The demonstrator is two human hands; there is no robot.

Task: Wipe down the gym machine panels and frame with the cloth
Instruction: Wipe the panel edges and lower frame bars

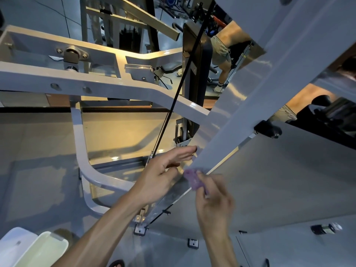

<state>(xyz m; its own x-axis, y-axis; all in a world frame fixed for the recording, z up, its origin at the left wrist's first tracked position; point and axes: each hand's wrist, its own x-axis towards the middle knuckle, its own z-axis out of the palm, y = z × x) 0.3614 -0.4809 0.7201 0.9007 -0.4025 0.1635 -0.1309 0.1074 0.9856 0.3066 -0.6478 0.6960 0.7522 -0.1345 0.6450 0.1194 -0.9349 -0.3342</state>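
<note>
The landmark here is the broad pale-grey painted steel beam [256,105] that runs diagonally from upper right down to the lower middle of the head view. Against its lower edge, where a clear, dusty plastic panel [173,191] meets it, sits the small purple cloth [193,180]. The right hand [213,203] pinches that cloth between thumb and curled fingertips, bunching it small, likely so it can be worked into the narrow seam along the beam's edge instead of spread flat. The hand is blurred, so the exact finger positions are hard to read.

Just left of the cloth, the left hand [163,174] lies with fingers straight and relaxed, holding nothing; its fingertips reach toward the beam's lower edge and seem to touch or steady the clear panel, though I cannot tell whether contact is firm. That bracing would keep the thin sheet from flexing under the wipe.

Left of the beam, a thin black cable [185,74] runs down past the curved grey frame tubes [107,87]. Beyond the beam, upper right, another person's bare leg [225,64] shows. Below the beam at lower left stands a pale green lidded bin [42,249].

Judging by the grey film visible on the panel, this section is not yet clean.
</note>
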